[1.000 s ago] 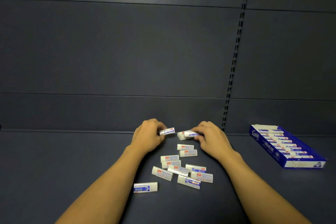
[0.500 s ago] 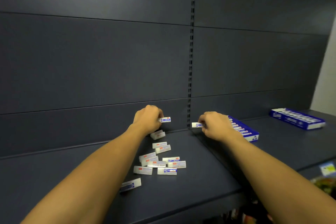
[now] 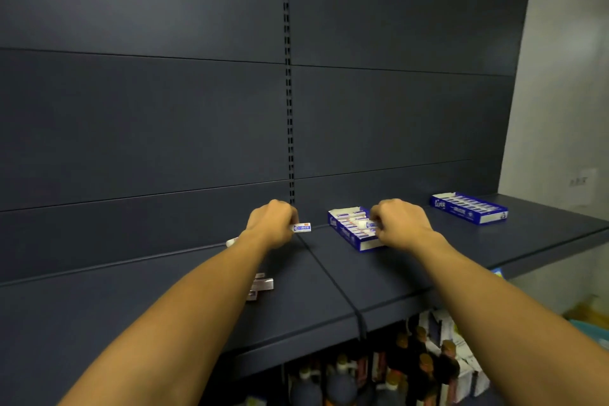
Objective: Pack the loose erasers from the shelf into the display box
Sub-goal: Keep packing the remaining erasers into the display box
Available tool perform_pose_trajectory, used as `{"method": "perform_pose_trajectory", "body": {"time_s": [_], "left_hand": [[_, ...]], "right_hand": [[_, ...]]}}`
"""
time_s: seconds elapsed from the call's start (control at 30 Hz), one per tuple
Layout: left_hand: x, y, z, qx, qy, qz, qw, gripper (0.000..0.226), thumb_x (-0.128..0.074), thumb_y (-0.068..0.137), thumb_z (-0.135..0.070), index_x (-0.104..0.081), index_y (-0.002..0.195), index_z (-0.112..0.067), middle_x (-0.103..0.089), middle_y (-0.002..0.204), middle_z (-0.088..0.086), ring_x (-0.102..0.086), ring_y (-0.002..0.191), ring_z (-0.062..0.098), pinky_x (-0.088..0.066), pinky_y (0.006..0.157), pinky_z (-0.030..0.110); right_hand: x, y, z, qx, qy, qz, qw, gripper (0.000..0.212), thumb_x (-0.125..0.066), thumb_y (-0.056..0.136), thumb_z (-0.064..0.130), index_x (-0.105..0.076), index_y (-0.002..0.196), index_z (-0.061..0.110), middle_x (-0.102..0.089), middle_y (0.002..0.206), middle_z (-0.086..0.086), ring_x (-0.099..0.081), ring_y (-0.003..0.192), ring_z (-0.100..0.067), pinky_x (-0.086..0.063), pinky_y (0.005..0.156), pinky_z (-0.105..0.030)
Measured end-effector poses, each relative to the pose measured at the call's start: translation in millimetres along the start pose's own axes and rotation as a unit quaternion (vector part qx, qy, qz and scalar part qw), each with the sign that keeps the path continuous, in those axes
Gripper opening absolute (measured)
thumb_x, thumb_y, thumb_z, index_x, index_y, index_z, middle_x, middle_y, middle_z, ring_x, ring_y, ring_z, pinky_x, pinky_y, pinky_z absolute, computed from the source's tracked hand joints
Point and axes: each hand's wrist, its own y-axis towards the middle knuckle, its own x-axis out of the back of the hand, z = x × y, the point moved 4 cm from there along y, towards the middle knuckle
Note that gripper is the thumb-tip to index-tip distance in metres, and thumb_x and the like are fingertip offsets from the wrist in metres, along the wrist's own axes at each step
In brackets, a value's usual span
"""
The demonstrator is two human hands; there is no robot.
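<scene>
A blue display box [image 3: 342, 232] holding rows of white erasers sits on the dark shelf, right of centre. Over it my right hand [image 3: 400, 221] pinches a white eraser [image 3: 367, 224] just above the rows. My left hand [image 3: 272, 222] hovers left of the box and grips another eraser [image 3: 302, 227] that sticks out from its fingers. A few loose erasers [image 3: 262, 283] lie on the shelf, mostly hidden under my left forearm.
A second blue box of erasers [image 3: 469, 208] stands further right on the shelf [image 3: 379, 280]. The shelf's dark back panel rises right behind both hands. Bottles and packages [image 3: 425, 369] fill the shelf below. A pale wall lies at the far right.
The view has swung right. My right hand carried its eraser from the loose pile to above the display box. My left hand followed, still gripping its eraser.
</scene>
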Motion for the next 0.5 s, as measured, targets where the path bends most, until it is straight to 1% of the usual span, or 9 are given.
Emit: {"method": "perform_pose_trajectory", "body": {"time_s": [0.07,0.17,0.23,0.33,0.4,0.5], "left_hand": [[0,-1,-17,0.009,0.003,0.001,1.000,0.020,-0.066,0.089,-0.016,-0.072,0.104,-0.026,-0.066,0.111,0.000,-0.065,0.095,0.025,-0.056,0.079,0.037],[-1,-4,-41,0.028,0.000,-0.005,1.000,0.022,-0.064,0.088,-0.014,-0.073,0.105,-0.026,-0.067,0.112,0.001,-0.064,0.098,0.026,-0.054,0.079,0.036],[-2,-5,-57,0.036,0.000,-0.007,0.999,0.023,-0.063,0.088,-0.013,-0.073,0.105,-0.026,-0.068,0.111,0.001,-0.065,0.098,0.026,-0.055,0.081,0.037],[-3,-6,-78,0.041,0.003,-0.015,0.999,0.025,-0.061,0.088,-0.013,-0.073,0.107,-0.025,-0.068,0.112,0.000,-0.065,0.100,0.026,-0.056,0.083,0.038],[-3,-6,-90,0.043,0.003,-0.017,0.999,0.026,-0.058,0.088,-0.013,-0.073,0.106,-0.025,-0.068,0.111,0.000,-0.065,0.098,0.026,-0.056,0.081,0.037],[-6,-2,-101,0.044,0.004,-0.007,0.999,0.025,-0.059,0.089,-0.013,-0.073,0.105,-0.025,-0.068,0.109,-0.001,-0.065,0.094,0.024,-0.056,0.077,0.035]], "right_hand": [[4,-9,-15,0.006,0.002,0.001,1.000,0.024,-0.063,0.089,0.024,-0.066,0.113,0.026,-0.064,0.117,0.002,-0.061,0.104,-0.022,-0.046,0.070,-0.031],[9,-20,-35,0.017,0.001,-0.001,1.000,0.022,-0.064,0.090,0.025,-0.066,0.112,0.024,-0.064,0.116,0.001,-0.062,0.102,-0.021,-0.047,0.070,-0.031],[12,-24,-46,0.027,0.002,-0.007,1.000,0.022,-0.065,0.091,0.027,-0.066,0.113,0.023,-0.064,0.117,0.000,-0.062,0.104,-0.021,-0.047,0.071,-0.032],[12,-28,-62,0.042,0.010,-0.012,0.999,0.024,-0.066,0.091,0.031,-0.065,0.113,0.023,-0.064,0.119,0.000,-0.062,0.106,-0.021,-0.043,0.070,-0.030],[11,-29,-70,0.049,0.021,-0.015,0.998,0.025,-0.066,0.092,0.033,-0.065,0.115,0.023,-0.063,0.120,0.001,-0.061,0.107,-0.020,-0.043,0.070,-0.030],[8,-27,-78,0.058,0.030,-0.022,0.998,0.029,-0.067,0.092,0.034,-0.066,0.118,0.023,-0.059,0.120,0.001,-0.059,0.108,-0.019,-0.048,0.073,-0.031]]}}
